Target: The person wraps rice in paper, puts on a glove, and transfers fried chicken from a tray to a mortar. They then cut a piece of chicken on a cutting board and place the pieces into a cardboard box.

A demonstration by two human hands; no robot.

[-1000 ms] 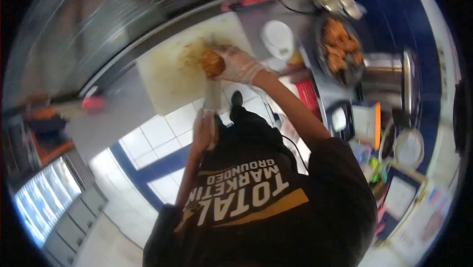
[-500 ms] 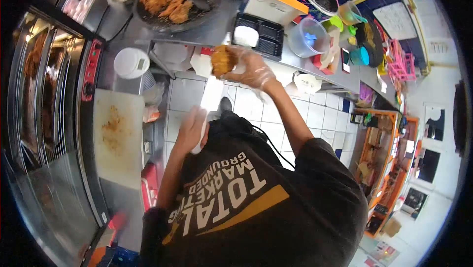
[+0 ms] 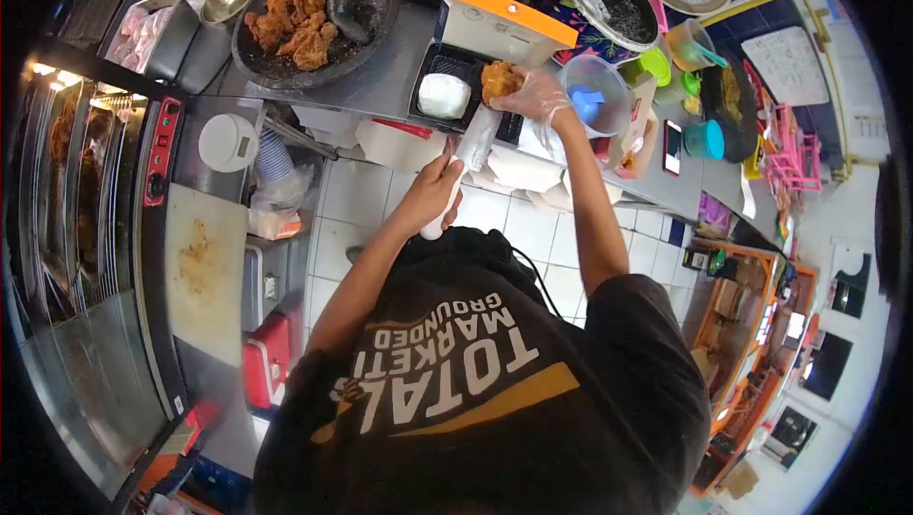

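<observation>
My left hand is closed around the white handle of a wide-bladed knife, its blade pointing up toward the open box. On my right hand is a clear plastic glove, and its fingers grip a piece of fried chicken over the right part of the black tray. The blade's tip is just below the chicken; whether they touch I cannot tell. A white wrapped lump sits in the left part of the tray. The box's orange-edged lid stands raised behind.
A dark round platter of fried chicken is at the upper left. A clear tub with a blue item stands right of the box, a phone farther right. Left are a white scale, a stained board and a heated cabinet.
My right hand has carried the chicken rightward and up over the tray. My left hand has moved right and up with the knife. The camera view has shifted slightly.
</observation>
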